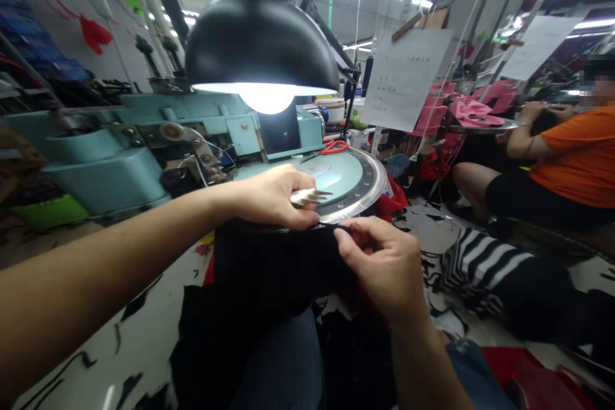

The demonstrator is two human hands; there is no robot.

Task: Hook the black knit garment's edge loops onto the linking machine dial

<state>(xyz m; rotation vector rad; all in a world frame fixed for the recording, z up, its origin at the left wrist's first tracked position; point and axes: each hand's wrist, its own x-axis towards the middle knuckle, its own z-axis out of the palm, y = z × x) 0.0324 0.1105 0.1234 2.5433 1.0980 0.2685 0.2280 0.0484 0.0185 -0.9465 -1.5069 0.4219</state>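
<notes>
A round dial (pixel 372 173) with a rim of fine metal points sits in front of me, and black fabric (pixel 283 269) hangs from its near edge. My left hand (pixel 276 195) is closed at the rim, holding a small white-handled tool (pixel 303 196) with thin metal prongs that point right. The thumb of that hand rests by the fabric's upper edge. Just to the right, my right hand (pixel 384 256) pinches the same edge between thumb and fingers, against the points. Its other fingers are curled and partly hidden.
A black lamp (pixel 262 45) hangs low over the dial, lit. Red-handled scissors (pixel 335 147) lie at the dial's back. Teal machine parts (pixel 110 173) extend left. A person in an orange shirt (pixel 576 160) sits at right, near striped fabric (pixel 490 262).
</notes>
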